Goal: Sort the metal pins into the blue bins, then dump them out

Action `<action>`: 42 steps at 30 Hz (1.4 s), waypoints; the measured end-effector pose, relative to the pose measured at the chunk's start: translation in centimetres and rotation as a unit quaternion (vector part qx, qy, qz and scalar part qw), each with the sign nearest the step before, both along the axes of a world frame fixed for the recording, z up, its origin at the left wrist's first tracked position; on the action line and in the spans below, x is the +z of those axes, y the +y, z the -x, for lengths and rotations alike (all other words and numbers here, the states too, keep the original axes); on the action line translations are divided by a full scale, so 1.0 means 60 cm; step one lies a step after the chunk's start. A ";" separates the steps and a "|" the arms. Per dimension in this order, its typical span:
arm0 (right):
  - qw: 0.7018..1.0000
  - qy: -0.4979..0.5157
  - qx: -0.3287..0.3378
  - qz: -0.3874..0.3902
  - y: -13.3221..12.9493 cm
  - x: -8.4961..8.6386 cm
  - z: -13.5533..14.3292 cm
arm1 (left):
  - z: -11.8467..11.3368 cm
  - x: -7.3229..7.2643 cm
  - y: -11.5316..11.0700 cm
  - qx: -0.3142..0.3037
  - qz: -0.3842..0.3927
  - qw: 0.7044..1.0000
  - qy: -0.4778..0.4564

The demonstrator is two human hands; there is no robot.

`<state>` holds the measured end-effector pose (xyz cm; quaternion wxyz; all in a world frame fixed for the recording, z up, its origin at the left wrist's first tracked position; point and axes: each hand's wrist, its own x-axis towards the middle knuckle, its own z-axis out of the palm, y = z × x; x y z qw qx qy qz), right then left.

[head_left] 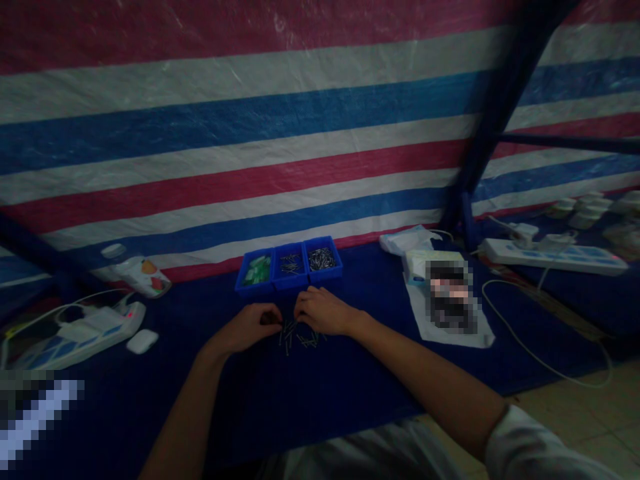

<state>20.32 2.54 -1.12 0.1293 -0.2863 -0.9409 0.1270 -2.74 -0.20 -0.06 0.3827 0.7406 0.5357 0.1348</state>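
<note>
- The left hand (254,323) is held low over the blue table (345,373), with thumb and fingers bent close together; whether anything is pinched cannot be told.
- The right hand (320,311) is held just beside it, with its fingers bent down; its grip cannot be made out either.
- Loose thin metal pieces (287,341) are spread between the hands and partly under the right one, perhaps so that they can be reached by both.
- Three blue bins (256,289) are set side by side just past the hands, maybe to be kept within easy reach. Green packets (258,270) are held in the left bin; small metal bits (321,259) are held in the other two.
- Low moves forward are likely blocked by the bin walls. More room is given toward the body, up to the table's near edge.
- Well left of the hands, a white case (143,341) and a power strip (100,341) are found.
- Well to the right, a paper sheet (417,315) is laid flat.
</note>
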 end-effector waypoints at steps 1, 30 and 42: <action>1.000 0.000 0.001 0.000 0.000 0.000 -0.001 | -0.001 0.000 0.000 -0.001 -0.002 1.000 0.002; 0.999 0.005 -0.016 -0.036 0.000 -0.001 -0.002 | -0.025 0.014 -0.005 0.027 -0.084 0.996 -0.012; 0.974 0.209 -0.020 0.089 0.010 -0.011 0.016 | -0.036 0.012 -0.004 0.006 -0.106 0.994 0.005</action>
